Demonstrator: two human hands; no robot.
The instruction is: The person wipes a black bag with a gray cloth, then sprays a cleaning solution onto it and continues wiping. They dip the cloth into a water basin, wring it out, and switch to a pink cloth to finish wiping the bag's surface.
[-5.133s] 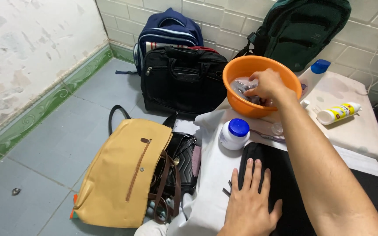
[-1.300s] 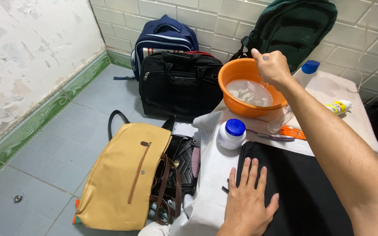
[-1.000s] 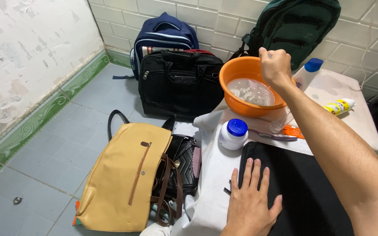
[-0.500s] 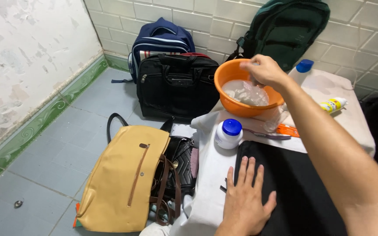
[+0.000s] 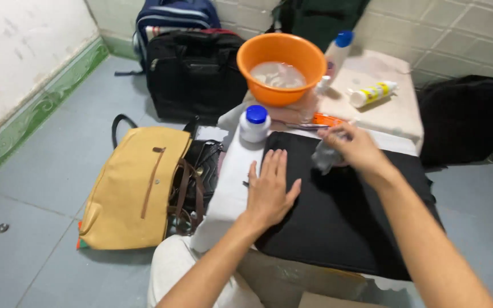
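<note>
Over the black bag [image 5: 343, 211], right hand [image 5: 355, 149] now holds cloth [image 5: 323, 157].

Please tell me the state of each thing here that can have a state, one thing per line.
Left hand: flat, pressing on the black fabric case.
Right hand: shut on a small grey wet cloth, over the case.
Orange plastic bowl: upright, holding water.
White jar with blue lid: upright, closed.
Yellow-labelled tube: lying down.
Tan bag: flat on the floor.
</note>
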